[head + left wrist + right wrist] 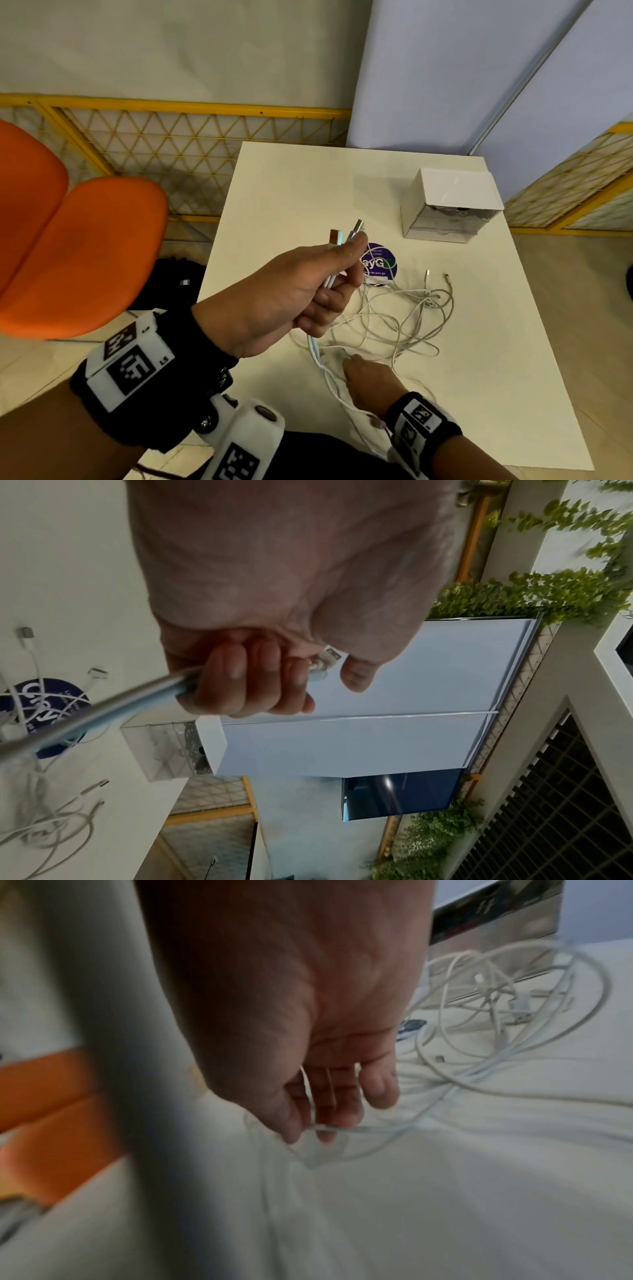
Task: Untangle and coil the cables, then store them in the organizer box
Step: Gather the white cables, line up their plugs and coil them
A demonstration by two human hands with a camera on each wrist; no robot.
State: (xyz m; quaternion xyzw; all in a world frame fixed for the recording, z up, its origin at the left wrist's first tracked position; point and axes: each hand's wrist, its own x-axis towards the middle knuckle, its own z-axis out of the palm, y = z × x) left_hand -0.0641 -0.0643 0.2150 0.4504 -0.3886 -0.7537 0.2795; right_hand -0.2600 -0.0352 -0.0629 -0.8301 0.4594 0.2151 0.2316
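My left hand (308, 291) is raised over the white table (291, 192) and grips two cable ends (346, 240) side by side, their USB plugs sticking up past the thumb. In the left wrist view the fist (260, 680) holds them, and both cables (103, 712) run down and left. They hang to the table beside my right hand (370, 377), whose thumb and fingertips (322, 1123) pinch a thin white cable (377, 1127); that view is blurred. The loose white cable tangle (411, 315) lies just beyond. The white organizer box (448, 205) with clear drawers stands at the far right.
A round purple sticker (380, 260) lies on the table behind my left hand. Two orange chairs (78, 253) stand at the left, and a dark bag (171, 284) lies on the floor. A yellow mesh fence (171, 144) and pale panels (445, 68) close the back.
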